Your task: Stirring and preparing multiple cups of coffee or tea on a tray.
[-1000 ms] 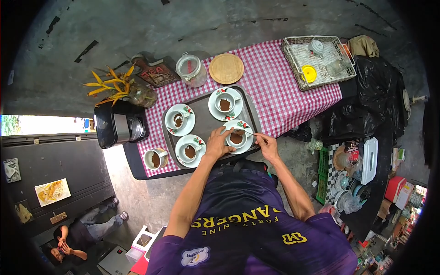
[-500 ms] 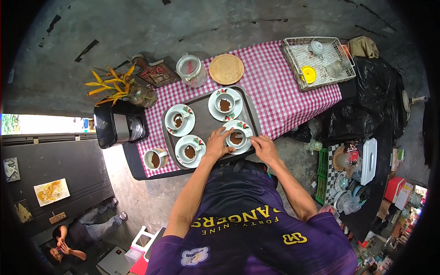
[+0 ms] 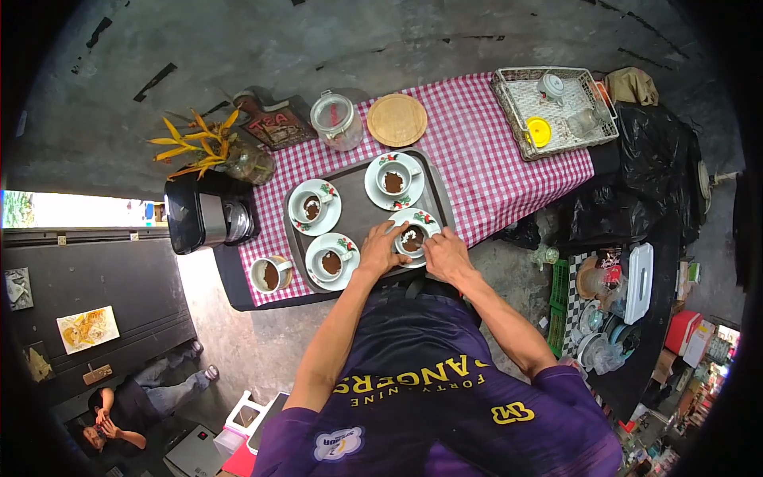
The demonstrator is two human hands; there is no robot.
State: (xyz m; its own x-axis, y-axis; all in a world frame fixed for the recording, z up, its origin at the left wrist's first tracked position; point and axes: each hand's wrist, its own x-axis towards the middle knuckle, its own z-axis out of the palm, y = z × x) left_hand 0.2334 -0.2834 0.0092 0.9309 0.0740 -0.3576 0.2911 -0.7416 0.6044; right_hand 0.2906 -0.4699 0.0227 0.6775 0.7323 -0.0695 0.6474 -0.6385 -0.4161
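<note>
Cup of dark drink with a pale patch on top sits on its saucer at the near right corner of the tray, between our two hands. Our left hand curls around the cup's left side, fingers touching it. Our right hand rests at the saucer's near right edge, fingers bent; we cannot tell whether it pinches anything. Beyond our hands three more filled cups stand on saucers on the tray. Left of our left hand, off the tray, stands a mug. Farther left is a black machine. Far beyond the right hand lies a wire basket.
</note>
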